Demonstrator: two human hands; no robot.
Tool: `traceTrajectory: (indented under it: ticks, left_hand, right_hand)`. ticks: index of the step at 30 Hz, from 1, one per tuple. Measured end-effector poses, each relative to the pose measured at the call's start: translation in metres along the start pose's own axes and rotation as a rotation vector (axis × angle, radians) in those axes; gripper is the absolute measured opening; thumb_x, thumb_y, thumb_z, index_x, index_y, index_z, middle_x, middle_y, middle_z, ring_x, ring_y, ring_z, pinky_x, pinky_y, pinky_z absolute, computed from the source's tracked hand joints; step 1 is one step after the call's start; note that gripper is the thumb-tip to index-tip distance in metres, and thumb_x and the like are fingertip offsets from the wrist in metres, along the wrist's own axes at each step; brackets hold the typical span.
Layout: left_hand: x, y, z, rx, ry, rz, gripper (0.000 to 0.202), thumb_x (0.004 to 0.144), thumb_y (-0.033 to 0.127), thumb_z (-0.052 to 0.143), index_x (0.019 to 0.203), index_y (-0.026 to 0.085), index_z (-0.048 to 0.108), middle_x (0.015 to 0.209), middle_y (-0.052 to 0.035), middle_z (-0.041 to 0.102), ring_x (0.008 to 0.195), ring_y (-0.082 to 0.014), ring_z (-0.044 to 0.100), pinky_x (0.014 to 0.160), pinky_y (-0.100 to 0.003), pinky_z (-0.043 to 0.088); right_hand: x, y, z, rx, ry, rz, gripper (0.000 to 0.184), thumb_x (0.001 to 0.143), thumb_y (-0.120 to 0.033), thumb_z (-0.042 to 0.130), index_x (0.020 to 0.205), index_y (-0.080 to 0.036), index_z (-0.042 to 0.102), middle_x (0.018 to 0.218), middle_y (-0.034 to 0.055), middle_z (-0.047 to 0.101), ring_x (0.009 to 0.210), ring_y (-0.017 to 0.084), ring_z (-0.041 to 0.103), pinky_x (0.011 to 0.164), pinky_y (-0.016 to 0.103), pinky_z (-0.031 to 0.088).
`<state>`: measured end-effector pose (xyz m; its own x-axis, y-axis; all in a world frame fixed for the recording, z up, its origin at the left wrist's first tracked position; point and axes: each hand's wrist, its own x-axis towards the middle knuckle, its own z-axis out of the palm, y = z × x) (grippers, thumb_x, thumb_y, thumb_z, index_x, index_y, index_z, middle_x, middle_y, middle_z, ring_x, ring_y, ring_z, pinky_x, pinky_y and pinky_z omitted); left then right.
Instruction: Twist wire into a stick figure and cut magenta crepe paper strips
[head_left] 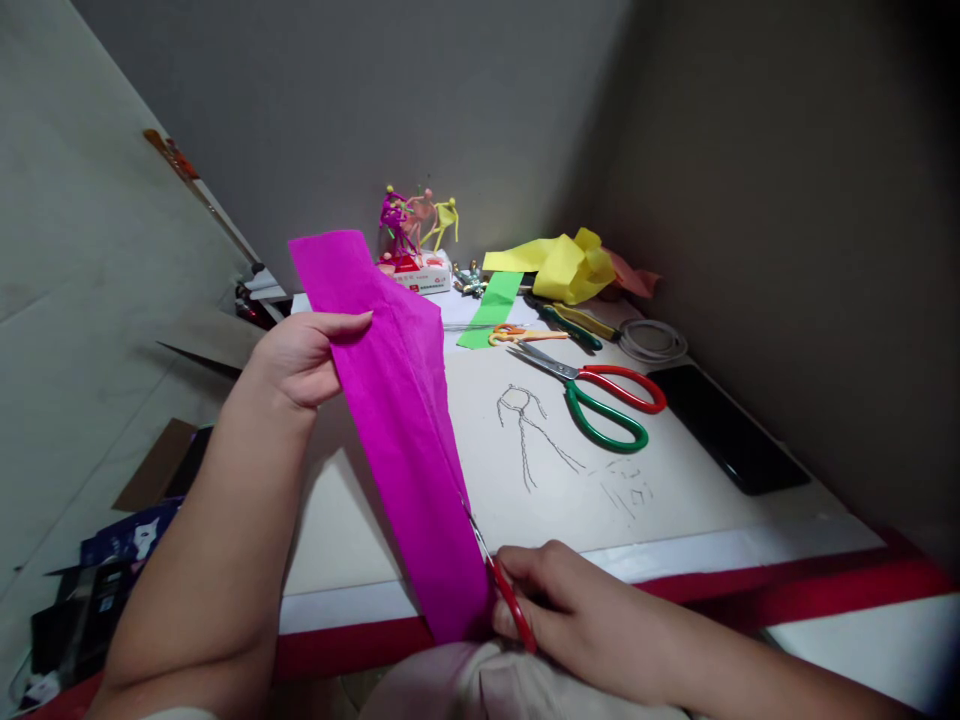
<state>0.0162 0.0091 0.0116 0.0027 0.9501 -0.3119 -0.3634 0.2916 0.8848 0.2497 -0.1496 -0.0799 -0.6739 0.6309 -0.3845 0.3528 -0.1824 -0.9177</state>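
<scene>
Magenta crepe-paper strip (405,420) held up off the white board (352,530), long axis running from the far end, upper left in view, down to the near end by the person's body. Left hand (300,358) has the upper part from the strip's left side, fingers (349,326) pressed together against the paper; the strip hides part of the grip, so any pinch cannot be fully confirmed. Right hand (570,610) is at the lower end, fingers (529,575) curled closely around the red handle of small scissors (510,605). The narrow steel blades point away along the strip's right edge, touching it, so the right hand is the nearer one to that contact. Large red-and-green-handled scissors (604,410) lie to the right of the strip. Twisted-wire figure (523,430) just left of them, black phone (727,430) to their right, yellow crepe paper (562,268) beyond them.
</scene>
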Motion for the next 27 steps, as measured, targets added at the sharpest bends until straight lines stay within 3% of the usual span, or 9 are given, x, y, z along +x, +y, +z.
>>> traceTrajectory:
  ticks: [6, 27]
  left_hand:
    - [0.0000, 0.0002, -0.0001, 0.004, 0.019, -0.002, 0.026, 0.072, -0.002, 0.051, 0.085, 0.012, 0.068, 0.068, -0.0073, 0.071, 0.074, -0.0210, 0.070, 0.079, -0.030, 0.057]
    - [-0.0034, -0.0009, 0.0038, -0.016, 0.042, 0.004, 0.026, 0.073, -0.002, 0.050, 0.088, 0.011, 0.067, 0.069, -0.0069, 0.071, 0.069, -0.0194, 0.070, 0.077, -0.031, 0.058]
  right_hand:
    - [-0.0012, -0.0031, 0.0011, 0.023, 0.002, -0.013, 0.025, 0.089, -0.036, 0.045, 0.073, -0.017, 0.047, 0.066, -0.0037, 0.046, 0.061, 0.008, 0.038, 0.056, 0.019, 0.033]
    - [0.0081, -0.0008, 0.0004, -0.017, 0.036, -0.028, 0.029, 0.088, -0.037, 0.046, 0.068, -0.017, 0.042, 0.060, -0.0054, 0.038, 0.057, 0.008, 0.032, 0.051, 0.019, 0.029]
